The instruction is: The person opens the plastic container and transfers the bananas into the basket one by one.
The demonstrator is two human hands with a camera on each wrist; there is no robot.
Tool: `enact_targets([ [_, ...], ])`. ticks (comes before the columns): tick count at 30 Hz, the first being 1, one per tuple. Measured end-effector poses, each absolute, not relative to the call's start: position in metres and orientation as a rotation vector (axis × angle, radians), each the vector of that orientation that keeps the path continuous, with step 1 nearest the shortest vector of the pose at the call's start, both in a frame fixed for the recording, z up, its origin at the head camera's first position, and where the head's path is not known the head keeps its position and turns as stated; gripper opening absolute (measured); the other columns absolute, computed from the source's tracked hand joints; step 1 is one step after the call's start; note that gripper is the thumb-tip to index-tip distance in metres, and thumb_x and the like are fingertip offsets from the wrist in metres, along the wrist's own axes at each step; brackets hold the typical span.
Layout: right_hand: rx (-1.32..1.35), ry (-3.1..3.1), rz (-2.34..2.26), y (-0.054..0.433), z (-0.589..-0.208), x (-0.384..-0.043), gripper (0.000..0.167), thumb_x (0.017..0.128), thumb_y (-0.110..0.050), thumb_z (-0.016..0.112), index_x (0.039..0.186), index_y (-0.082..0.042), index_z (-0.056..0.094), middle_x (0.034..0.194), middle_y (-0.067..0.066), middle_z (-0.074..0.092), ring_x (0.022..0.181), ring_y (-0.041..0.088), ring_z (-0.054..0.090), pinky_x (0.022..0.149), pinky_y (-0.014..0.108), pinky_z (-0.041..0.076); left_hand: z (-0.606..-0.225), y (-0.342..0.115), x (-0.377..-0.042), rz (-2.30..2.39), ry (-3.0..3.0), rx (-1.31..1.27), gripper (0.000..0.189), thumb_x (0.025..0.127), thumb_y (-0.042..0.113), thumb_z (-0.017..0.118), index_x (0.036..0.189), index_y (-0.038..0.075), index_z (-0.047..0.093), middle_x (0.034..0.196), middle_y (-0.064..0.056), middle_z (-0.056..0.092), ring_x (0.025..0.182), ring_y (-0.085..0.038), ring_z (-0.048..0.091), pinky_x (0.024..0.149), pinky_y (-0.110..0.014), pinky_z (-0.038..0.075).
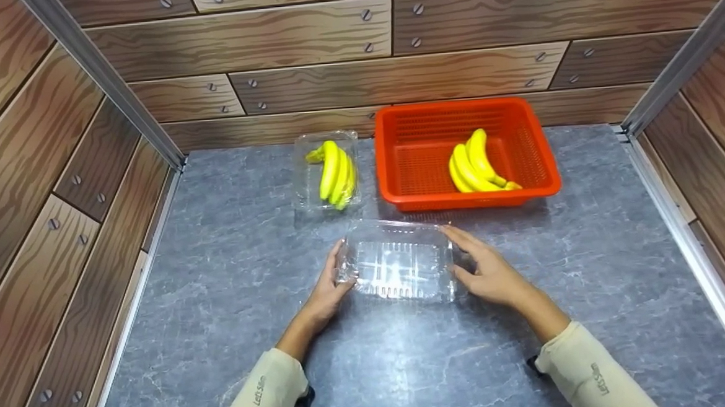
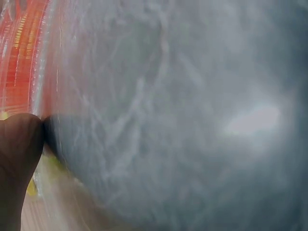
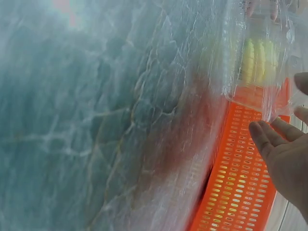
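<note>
Grey marbled worktop point(image 1: 218, 285) carries a clear container point(image 1: 403, 260) near its centre; the left hand point(image 1: 329, 294) pinches its nine-o'clock edge, the right hand point(image 1: 493, 276) touches three o'clock, fingers extended. Red basket point(image 1: 424, 199) lies towards one o'clock.

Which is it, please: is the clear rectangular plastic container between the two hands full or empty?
Empty: the head view shows nothing inside the clear container except its bare, ribbed base.
</note>
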State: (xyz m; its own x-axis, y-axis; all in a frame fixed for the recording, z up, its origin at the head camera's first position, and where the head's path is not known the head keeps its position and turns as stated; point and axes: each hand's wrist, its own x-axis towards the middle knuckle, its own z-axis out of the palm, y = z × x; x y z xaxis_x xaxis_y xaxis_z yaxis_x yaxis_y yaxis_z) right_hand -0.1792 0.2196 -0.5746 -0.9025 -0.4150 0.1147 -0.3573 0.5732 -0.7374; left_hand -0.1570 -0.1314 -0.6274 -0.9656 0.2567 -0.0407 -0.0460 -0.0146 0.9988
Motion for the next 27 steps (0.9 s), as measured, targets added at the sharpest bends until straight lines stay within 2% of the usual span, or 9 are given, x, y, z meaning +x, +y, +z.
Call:
enact_targets([
  [4, -0.659, 2.714, -1.322, 0.218, -0.576, -0.18, 0.074, 0.099, -0.009, 0.072, 0.166, -0.017, 0.041, 0.168, 0.021, 0.044, 0.149, 0.046, 0.051, 0.118, 0.061, 0.047, -0.627, -0.132, -0.157, 2.082, 2.052, 0.245, 0.088, 0.105, 0.021, 0.068, 0.173, 0.016, 0.012, 0.181, -0.018, 0.014, 0.167, -0.04, 0.019, 0.137, -0.057, 0.016],
  [6, -0.647, 2.728, -1.346, 0.216, -0.578, -0.181, 0.071, 0.102, -0.012, 0.07, 0.166, -0.017, 0.041, 0.167, 0.02, 0.047, 0.148, 0.045, 0.052, 0.12, 0.062, 0.046, -0.627, -0.131, -0.158, 2.079, 2.048, 0.225, 0.09, 0.104, 0.023, 0.07, 0.173, 0.015, 0.011, 0.181, -0.019, 0.014, 0.168, -0.04, 0.017, 0.138, -0.057, 0.014],
  [12, -0.549, 2.823, -1.364, 0.209, -0.578, -0.183, 0.063, 0.107, -0.018, 0.064, 0.166, -0.017, 0.04, 0.162, 0.022, 0.053, 0.148, 0.049, 0.051, 0.125, 0.069, 0.037, -0.628, -0.127, -0.158, 2.104, 1.992, 0.155, 0.093, 0.102, 0.007, 0.068, 0.172, 0.012, 0.008, 0.18, -0.022, 0.013, 0.169, -0.041, 0.009, 0.138, -0.056, 0.012],
  [16, -0.467, 2.916, -1.423, 0.203, -0.574, -0.189, 0.056, 0.107, -0.017, 0.064, 0.161, -0.013, 0.049, 0.148, 0.025, 0.065, 0.135, 0.049, 0.063, 0.118, 0.067, 0.046, -0.63, -0.126, -0.16, 2.104, 1.995, 0.18, 0.094, 0.1, 0.004, 0.07, 0.172, 0.013, 0.01, 0.18, -0.022, 0.014, 0.168, -0.041, 0.012, 0.138, -0.057, 0.012],
  [18, -0.454, 2.97, -1.468, 0.199, -0.572, -0.194, 0.052, 0.106, -0.015, 0.064, 0.157, -0.011, 0.054, 0.142, 0.025, 0.069, 0.12, 0.046, 0.071, 0.109, 0.063, 0.055, -0.63, -0.126, -0.16, 2.102, 2.003, 0.194, 0.093, 0.1, 0.003, 0.071, 0.171, 0.012, 0.012, 0.179, -0.023, 0.016, 0.168, -0.043, 0.013, 0.138, -0.058, 0.011],
  [21, -0.409, 3.021, -1.533, 0.195, -0.569, -0.201, 0.047, 0.105, -0.015, 0.067, 0.151, -0.009, 0.061, 0.131, 0.022, 0.076, 0.099, 0.035, 0.078, 0.091, 0.049, 0.065, -0.629, -0.127, -0.16, 2.126, 1.985, 0.205, 0.091, 0.097, 0.001, 0.071, 0.169, 0.01, 0.015, 0.178, -0.025, 0.018, 0.168, -0.044, 0.013, 0.138, -0.059, 0.007],
  [22, -0.374, 3.028, -1.554, 0.193, -0.568, -0.202, 0.045, 0.105, -0.015, 0.068, 0.149, -0.009, 0.063, 0.125, 0.02, 0.078, 0.092, 0.03, 0.077, 0.085, 0.043, 0.065, -0.628, -0.127, -0.159, 2.135, 1.972, 0.202, 0.091, 0.096, 0.0, 0.071, 0.168, 0.01, 0.016, 0.178, -0.025, 0.018, 0.168, -0.044, 0.014, 0.138, -0.059, 0.007],
  [25, -0.226, 3.016, -1.603, 0.19, -0.565, -0.207, 0.035, 0.104, -0.02, 0.07, 0.137, -0.008, 0.073, 0.107, 0.016, 0.083, 0.084, 0.017, 0.073, 0.077, 0.024, 0.06, -0.627, -0.128, -0.158, 2.151, 1.94, 0.189, 0.092, 0.093, -0.003, 0.073, 0.165, 0.009, 0.018, 0.178, -0.025, 0.019, 0.168, -0.044, 0.012, 0.138, -0.059, 0.006],
  [27, -0.138, 3.0, -1.628, 0.187, -0.563, -0.209, 0.032, 0.104, -0.024, 0.07, 0.131, -0.008, 0.076, 0.098, 0.015, 0.082, 0.079, 0.014, 0.067, 0.073, 0.019, 0.054, -0.626, -0.129, -0.158, 2.153, 1.93, 0.184, 0.094, 0.089, -0.005, 0.074, 0.164, 0.009, 0.019, 0.178, -0.025, 0.019, 0.168, -0.043, 0.011, 0.139, -0.058, 0.005],
])
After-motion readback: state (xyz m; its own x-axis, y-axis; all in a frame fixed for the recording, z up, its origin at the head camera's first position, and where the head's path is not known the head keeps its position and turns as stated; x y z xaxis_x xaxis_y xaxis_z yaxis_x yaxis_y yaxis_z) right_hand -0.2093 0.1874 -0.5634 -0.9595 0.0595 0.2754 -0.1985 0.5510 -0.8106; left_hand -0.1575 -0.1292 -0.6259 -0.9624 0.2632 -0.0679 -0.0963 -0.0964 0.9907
